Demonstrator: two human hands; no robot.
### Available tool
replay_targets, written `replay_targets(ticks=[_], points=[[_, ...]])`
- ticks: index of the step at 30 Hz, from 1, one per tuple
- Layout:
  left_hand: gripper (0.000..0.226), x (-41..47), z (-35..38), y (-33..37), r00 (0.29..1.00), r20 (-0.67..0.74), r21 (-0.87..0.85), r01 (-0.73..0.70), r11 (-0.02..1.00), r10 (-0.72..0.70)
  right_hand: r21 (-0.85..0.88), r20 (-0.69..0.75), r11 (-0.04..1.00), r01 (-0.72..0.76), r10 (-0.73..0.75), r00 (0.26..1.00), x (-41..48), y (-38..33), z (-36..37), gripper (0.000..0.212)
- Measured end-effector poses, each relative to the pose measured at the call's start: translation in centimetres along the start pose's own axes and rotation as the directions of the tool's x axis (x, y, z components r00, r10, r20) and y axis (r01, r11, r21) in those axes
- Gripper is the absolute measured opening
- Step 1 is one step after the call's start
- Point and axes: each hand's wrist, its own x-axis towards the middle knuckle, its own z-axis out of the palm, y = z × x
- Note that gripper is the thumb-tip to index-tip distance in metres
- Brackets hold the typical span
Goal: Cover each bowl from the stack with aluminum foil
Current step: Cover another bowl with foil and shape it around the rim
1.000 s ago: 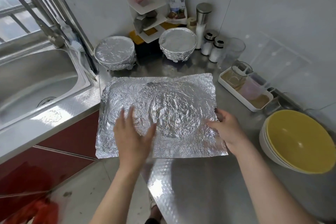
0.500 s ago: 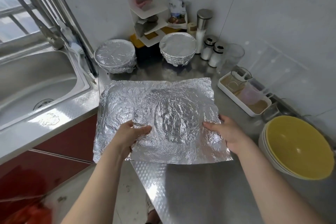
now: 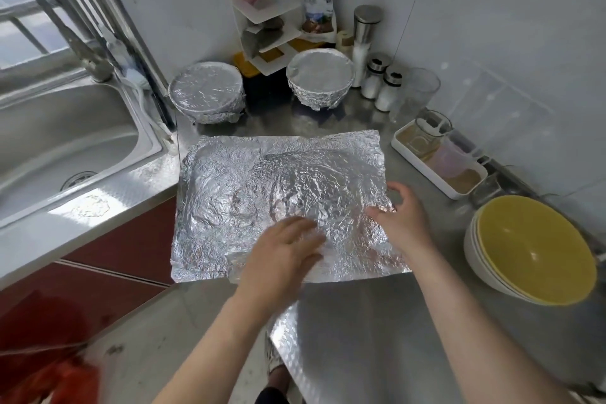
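Foil (image 3: 282,203), seen from the head camera, lies spread and heavily creased on the steel desk (image 3: 360,338), its near left corner jutting past the desk edge over the red cabinet front. Half a second ago the left hand (image 3: 285,252) was bunching the near part of the sheet in curled fingers. Now it has let go and slid toward the middle, fingers straight and flat on the foil, blurred with motion. The right hand (image 3: 400,216) has stayed at the right edge, fingers spread and pressing the sheet down, gripping nothing. I read this as smoothing the sheet flat. A round bulge shows in its centre, but whether a bowl sits beneath I cannot tell.

Two covered bowls (image 3: 206,97) stand finished at the back, well apart from the hands. The stack of yellow bowls (image 3: 531,249) waits uncovered at the right, near the right forearm, so most of the job is probably still ahead.

A sink (image 3: 65,141) lies to the left. A white tray (image 3: 459,188) with cups, a glass (image 3: 416,92) and shakers (image 3: 377,82) crowd the right rear, leaving little room behind the sheet. The overhanging corner could let the foil slip.
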Motion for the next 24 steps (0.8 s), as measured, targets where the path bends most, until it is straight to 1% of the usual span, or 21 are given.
replay_targets(ticks=[1,4,8,11,14,15,21,24], points=[[0.027,-0.2,0.8,0.0,0.999,0.027,-0.001,-0.040,0.999,0.040,-0.004,-0.005,1.000,0.007,-0.007,1.000,-0.1,-0.1,0.0,0.064],[0.025,-0.4,1.8,-0.4,0.999,-0.016,-0.008,-0.033,0.999,0.033,-0.003,-0.007,1.000,0.008,-0.008,1.000,-0.2,-0.4,0.1,0.063],[0.027,-0.4,1.7,-0.4,0.999,-0.041,0.026,-0.025,0.999,0.026,0.100,0.000,0.993,-0.067,0.067,0.998,-0.3,-0.1,-0.1,0.059],[0.027,-0.1,1.4,-0.3,0.998,-0.052,0.035,-0.020,0.999,0.022,0.121,0.013,0.987,-0.102,0.101,0.995,-0.2,0.1,0.0,0.059],[0.015,0.1,1.5,-0.7,0.999,-0.042,0.034,-0.021,0.999,0.023,0.173,0.006,0.977,-0.125,0.126,0.992,0.2,0.4,0.2,0.056],[0.015,0.1,1.6,-0.8,0.999,-0.037,0.033,-0.022,0.999,0.024,0.206,0.001,0.969,-0.134,0.136,0.991,0.4,0.5,0.3,0.055],[0.030,0.3,1.6,-1.0,0.997,-0.011,0.038,-0.072,0.997,0.073,0.385,0.083,0.887,-0.255,0.242,0.967,1.2,1.9,0.7,0.048],[0.029,0.5,1.8,-1.3,0.994,-0.004,0.066,-0.105,0.992,0.105,0.439,0.067,0.863,-0.250,0.246,0.967,1.4,2.0,1.0,0.043]])
